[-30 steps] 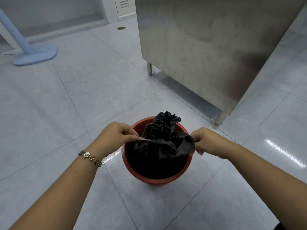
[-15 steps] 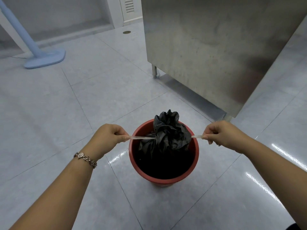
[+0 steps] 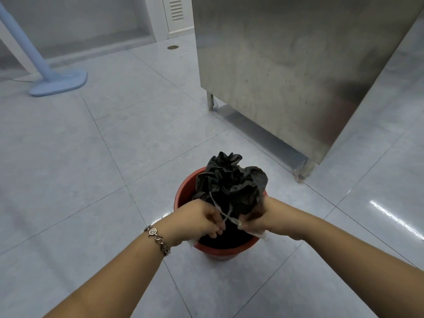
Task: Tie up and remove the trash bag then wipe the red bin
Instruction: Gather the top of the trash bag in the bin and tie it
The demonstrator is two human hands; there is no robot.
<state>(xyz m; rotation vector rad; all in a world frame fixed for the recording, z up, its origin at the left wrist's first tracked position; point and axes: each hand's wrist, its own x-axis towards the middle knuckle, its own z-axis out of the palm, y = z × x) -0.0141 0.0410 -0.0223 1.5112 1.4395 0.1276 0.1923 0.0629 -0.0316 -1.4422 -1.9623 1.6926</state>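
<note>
A round red bin (image 3: 183, 191) stands on the tiled floor with a black trash bag (image 3: 231, 182) in it. The bag's top is gathered into a crumpled bunch that rises above the rim. Two pale drawstring ends (image 3: 223, 213) come out of the bunch and cross over each other in front of it. My left hand (image 3: 199, 220) pinches one end and my right hand (image 3: 259, 216) pinches the other, both close together over the near side of the bin. The lower part of the bag is hidden inside the bin.
A stainless steel cabinet (image 3: 286, 65) on short legs stands just behind and right of the bin. A light blue stand base (image 3: 59, 84) with a slanted pole sits at the far left. A floor drain (image 3: 172, 47) lies near the back wall.
My hands were spread wide apart, with the drawstring taut on both sides of the bag. They have since come together in front of the bag and the two string ends now cross.
</note>
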